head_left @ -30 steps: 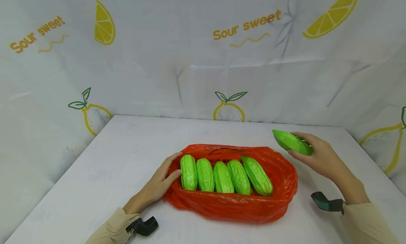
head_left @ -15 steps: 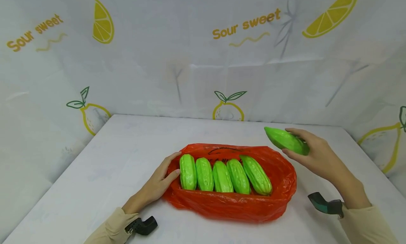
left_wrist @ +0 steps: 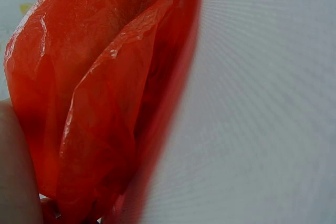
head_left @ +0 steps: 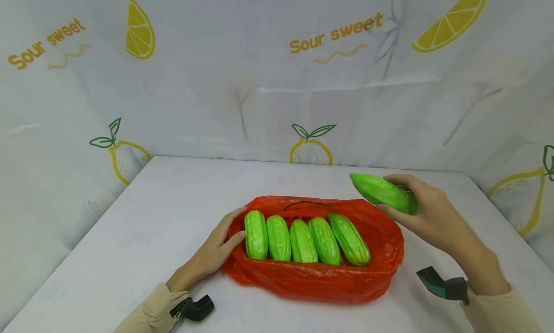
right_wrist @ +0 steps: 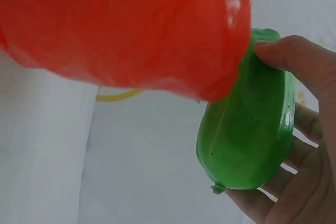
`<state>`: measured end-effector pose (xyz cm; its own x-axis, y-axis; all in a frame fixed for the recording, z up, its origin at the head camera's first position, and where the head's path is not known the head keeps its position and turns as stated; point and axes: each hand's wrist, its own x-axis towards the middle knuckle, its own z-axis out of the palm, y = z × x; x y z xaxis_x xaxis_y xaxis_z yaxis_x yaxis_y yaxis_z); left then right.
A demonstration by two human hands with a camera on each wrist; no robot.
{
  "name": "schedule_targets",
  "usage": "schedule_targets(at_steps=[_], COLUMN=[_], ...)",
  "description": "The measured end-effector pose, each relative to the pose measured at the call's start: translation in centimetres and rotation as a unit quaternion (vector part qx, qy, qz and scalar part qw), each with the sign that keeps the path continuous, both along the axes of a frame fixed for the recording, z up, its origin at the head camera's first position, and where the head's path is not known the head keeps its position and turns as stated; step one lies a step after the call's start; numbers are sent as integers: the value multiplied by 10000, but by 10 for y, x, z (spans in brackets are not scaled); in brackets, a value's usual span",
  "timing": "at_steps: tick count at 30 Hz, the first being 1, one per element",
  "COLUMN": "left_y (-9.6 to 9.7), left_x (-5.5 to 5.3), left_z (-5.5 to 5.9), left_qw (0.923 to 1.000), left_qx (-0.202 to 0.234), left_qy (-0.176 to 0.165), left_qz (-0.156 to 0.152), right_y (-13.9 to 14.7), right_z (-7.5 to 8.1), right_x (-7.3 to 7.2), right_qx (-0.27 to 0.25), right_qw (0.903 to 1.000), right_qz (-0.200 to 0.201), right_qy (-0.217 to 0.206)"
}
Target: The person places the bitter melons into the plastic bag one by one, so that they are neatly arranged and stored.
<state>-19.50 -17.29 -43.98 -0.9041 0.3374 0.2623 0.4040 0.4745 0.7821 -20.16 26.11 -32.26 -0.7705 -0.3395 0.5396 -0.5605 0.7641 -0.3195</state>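
A red plastic bag (head_left: pixel 311 282) lies with its mouth spread wide on the white table. Inside it several green bitter melons (head_left: pixel 303 241) lie side by side in a row. At the bag's left rim my left hand (head_left: pixel 212 249) grips the plastic; the left wrist view shows the folded red bag (left_wrist: pixel 105 87) close up with part of a finger at its edge. Above the bag's right back corner, my right hand (head_left: pixel 426 208) holds another bitter melon (head_left: pixel 381 191), its pointed end toward the left. In the right wrist view, thumb and fingers wrap round that melon (right_wrist: pixel 244 135).
The white table (head_left: pixel 190 188) runs back to a white curtain (head_left: pixel 207 83) printed with lemons and lettering. A black wrist mount (head_left: pixel 443 285) sits on the right sleeve, and another mount (head_left: pixel 196 308) on the left sleeve.
My right hand has moved left with the bitter melon, bringing it closer to the bag's opening. The left hand and the melons in the bag keep their places.
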Motion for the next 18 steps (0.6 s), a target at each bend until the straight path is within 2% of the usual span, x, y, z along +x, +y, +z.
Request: schedule_targets(at_steps=[5, 12, 18], left_y=[0, 0, 1], left_x=[0, 1, 1], left_z=[-1, 0, 0], left_qw=[10000, 10000, 10000], left_qx=[-16, -11, 2], left_qy=[21, -12, -6], left_qz=[4, 13, -7], right_y=[-9, -18, -25], right_z=[2, 3, 3], right_x=[4, 9, 12], right_qx=[-12, 111, 163], right_qw=[9995, 9991, 9977], right_qz=[254, 412, 639], right_qy=[193, 82, 177])
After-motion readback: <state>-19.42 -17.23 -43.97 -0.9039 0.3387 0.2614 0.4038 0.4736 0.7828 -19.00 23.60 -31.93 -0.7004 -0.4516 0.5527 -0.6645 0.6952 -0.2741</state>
